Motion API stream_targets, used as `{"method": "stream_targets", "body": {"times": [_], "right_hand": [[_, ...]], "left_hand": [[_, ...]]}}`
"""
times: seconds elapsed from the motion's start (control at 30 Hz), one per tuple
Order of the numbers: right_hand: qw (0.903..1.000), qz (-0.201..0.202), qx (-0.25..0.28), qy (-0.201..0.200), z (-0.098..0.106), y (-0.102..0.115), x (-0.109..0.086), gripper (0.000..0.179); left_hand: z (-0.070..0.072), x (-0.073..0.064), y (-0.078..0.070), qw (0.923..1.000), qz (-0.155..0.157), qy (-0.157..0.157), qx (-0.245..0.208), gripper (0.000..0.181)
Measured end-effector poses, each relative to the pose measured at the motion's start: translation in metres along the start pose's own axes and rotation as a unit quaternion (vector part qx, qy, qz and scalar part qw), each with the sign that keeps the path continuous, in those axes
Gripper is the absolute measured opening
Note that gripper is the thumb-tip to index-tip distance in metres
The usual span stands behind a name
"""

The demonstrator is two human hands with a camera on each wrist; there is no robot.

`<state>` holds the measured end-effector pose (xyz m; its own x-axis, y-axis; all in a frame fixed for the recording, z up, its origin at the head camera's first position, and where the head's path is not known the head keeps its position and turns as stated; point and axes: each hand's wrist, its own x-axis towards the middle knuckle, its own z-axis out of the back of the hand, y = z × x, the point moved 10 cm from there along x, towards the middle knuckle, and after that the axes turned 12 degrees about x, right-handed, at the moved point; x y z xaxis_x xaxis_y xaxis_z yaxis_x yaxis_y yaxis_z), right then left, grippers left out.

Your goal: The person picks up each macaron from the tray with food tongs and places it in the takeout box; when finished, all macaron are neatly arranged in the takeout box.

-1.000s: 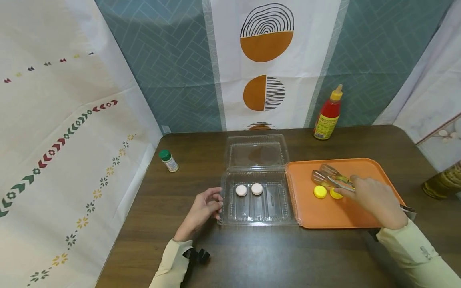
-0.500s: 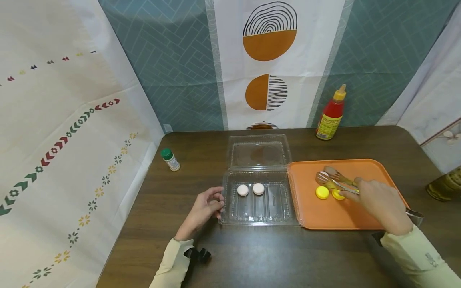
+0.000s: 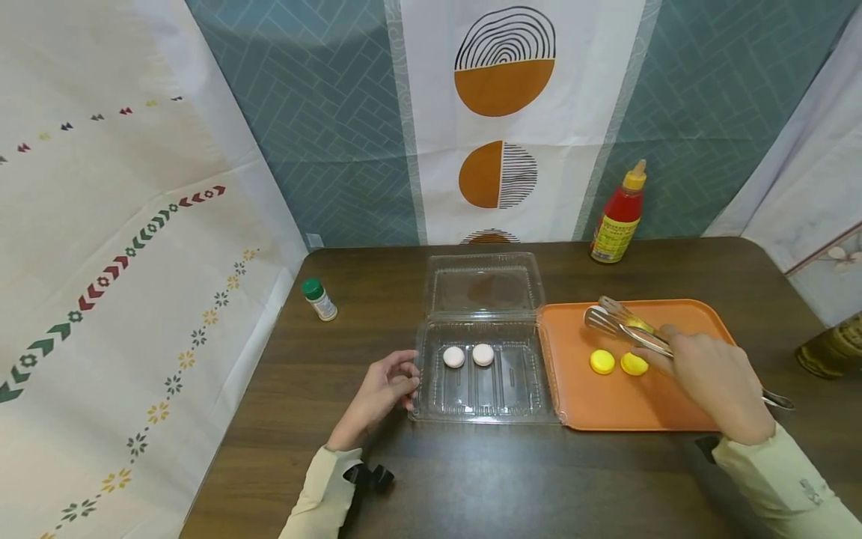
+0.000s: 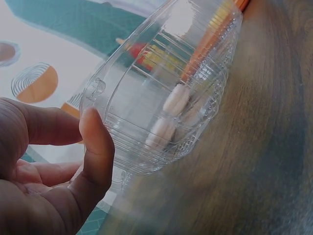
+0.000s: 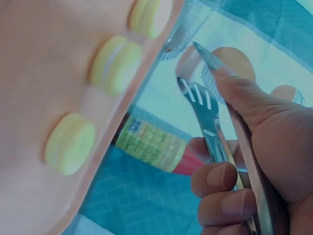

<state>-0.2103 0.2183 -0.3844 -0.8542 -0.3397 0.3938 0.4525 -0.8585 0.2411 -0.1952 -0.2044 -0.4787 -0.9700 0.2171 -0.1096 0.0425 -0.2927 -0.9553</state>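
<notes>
My right hand [image 3: 715, 378] grips metal serving tongs [image 5: 208, 115] with slotted ends, held over the orange tray [image 3: 646, 408]. Pinched between the tong ends is a pale pinkish-white macaron [image 5: 187, 62], partly hidden by them in the head view. Yellow macarons [image 3: 602, 361] lie on the tray, one of them partly behind the tongs. With thumb and fingers, my left hand [image 3: 380, 391] holds the left rim of an open clear plastic container [image 3: 481, 410]. Two white macarons [image 3: 468, 355] sit side by side inside, toward its left; the lid [image 3: 481, 284] is folded back.
The tray's left edge meets the container's right side. A red sauce bottle [image 3: 616, 217] stands at the back right, and a green-capped shaker [image 3: 319, 299] at the back left. A dark amber glass container [image 3: 831, 348] is by the right edge.
My right hand has raised the tongs off the tray with the pale macaron between their ends. Another yellow macaron now shows behind them. The left hand keeps its hold on the container.
</notes>
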Motion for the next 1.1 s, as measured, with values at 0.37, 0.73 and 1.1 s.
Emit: {"method": "stream_targets", "body": {"times": [0.37, 0.73, 1.1], "right_hand": [[0.9995, 0.020, 0.015, -0.020, 0.005, 0.023, 0.007, 0.050], [0.9988, 0.024, 0.031, 0.028, -0.009, 0.045, 0.016, 0.042], [0.9972, 0.053, 0.036, 0.039, -0.013, 0.071, 0.022, 0.042]], "left_hand": [[-0.003, 0.002, -0.001, 1.0000, -0.006, 0.002, 0.007, 0.046], [-0.001, 0.000, 0.000, 1.0000, -0.004, -0.001, -0.001, 0.047], [0.000, -0.001, -0.001, 1.0000, 0.003, -0.002, -0.001, 0.047]]}}
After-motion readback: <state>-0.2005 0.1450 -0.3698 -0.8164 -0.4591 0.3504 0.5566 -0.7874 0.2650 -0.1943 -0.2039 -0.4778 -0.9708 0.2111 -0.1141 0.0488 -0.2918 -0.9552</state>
